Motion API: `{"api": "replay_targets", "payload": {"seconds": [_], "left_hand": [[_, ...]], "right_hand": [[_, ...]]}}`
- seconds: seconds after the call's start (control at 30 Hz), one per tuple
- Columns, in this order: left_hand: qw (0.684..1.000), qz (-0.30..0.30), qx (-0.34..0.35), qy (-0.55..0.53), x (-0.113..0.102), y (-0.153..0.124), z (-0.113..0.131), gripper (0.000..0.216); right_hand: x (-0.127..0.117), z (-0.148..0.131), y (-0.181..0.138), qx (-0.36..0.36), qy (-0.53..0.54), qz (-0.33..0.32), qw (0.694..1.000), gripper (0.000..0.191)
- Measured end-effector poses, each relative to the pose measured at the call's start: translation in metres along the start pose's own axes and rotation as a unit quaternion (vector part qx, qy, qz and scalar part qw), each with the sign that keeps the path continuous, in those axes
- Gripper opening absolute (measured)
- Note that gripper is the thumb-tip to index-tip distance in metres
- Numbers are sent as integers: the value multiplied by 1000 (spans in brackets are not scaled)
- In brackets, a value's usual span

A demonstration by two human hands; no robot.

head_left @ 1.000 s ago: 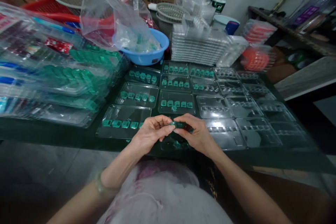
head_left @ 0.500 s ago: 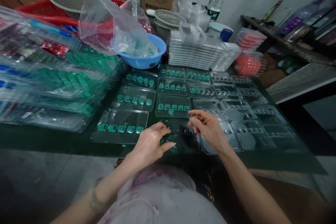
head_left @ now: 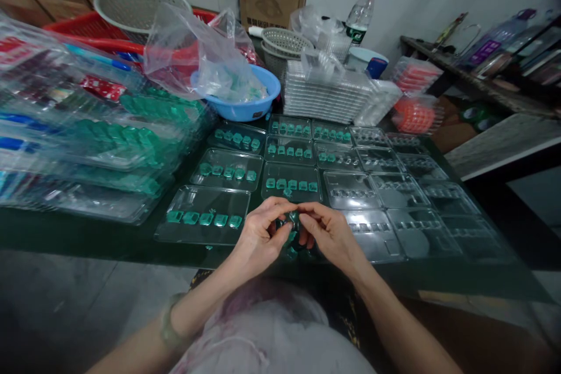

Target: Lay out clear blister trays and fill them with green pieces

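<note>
My left hand [head_left: 263,234] and my right hand [head_left: 331,236] meet over the front middle of the dark green table. Their fingertips close around a small translucent green piece [head_left: 293,219], its exact shape partly covered by the fingers. Loose green pieces [head_left: 291,239] lie just below the fingertips. Beyond the hands is a clear plastic tray [head_left: 266,191] with a row of green pieces and a loose one at its near edge. To the left, another clear tray [head_left: 175,234] carries a similar row. On the right sits a clear tray [head_left: 333,182] with unfilled slots.
Stacked clear packages [head_left: 105,140] with green pieces crowd the left side. Behind the trays stand a blue basin [head_left: 239,110] with plastic bags, a stack of clear trays [head_left: 324,90] and a bottle [head_left: 360,17]. A shelf [head_left: 482,85] is at the right.
My right hand has moved left and down to meet my left hand, and their fingertips now close on a small green piece. The whole view has shifted slightly.
</note>
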State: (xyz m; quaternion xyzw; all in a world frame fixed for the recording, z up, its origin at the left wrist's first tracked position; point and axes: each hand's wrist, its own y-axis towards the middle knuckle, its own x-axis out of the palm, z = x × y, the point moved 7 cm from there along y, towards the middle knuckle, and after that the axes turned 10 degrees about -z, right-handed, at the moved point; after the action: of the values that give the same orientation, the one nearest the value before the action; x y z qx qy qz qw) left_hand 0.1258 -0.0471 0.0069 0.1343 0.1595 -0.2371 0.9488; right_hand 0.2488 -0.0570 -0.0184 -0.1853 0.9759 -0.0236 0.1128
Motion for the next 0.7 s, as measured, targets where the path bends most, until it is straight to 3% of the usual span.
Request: {"api": "replay_targets", "payload": {"seconds": [0.1,0.3,0.53,0.7], "left_hand": [[1000,12,1,0,-2,-1,-1,28],[1000,7,-4,0,-1,3,-1,23],[999,11,-20,35,-1,5,1,17],[999,3,-20,39,1,6,1,13]], "right_hand": [[-6,2,-1,-9,-42,34,999,19],[-11,-22,-8,-126,-139,115,975,11],[-3,-25,-14,-143,-202,123,961,18],[-4,-22,-13,-123,-172,84,974,15]]}}
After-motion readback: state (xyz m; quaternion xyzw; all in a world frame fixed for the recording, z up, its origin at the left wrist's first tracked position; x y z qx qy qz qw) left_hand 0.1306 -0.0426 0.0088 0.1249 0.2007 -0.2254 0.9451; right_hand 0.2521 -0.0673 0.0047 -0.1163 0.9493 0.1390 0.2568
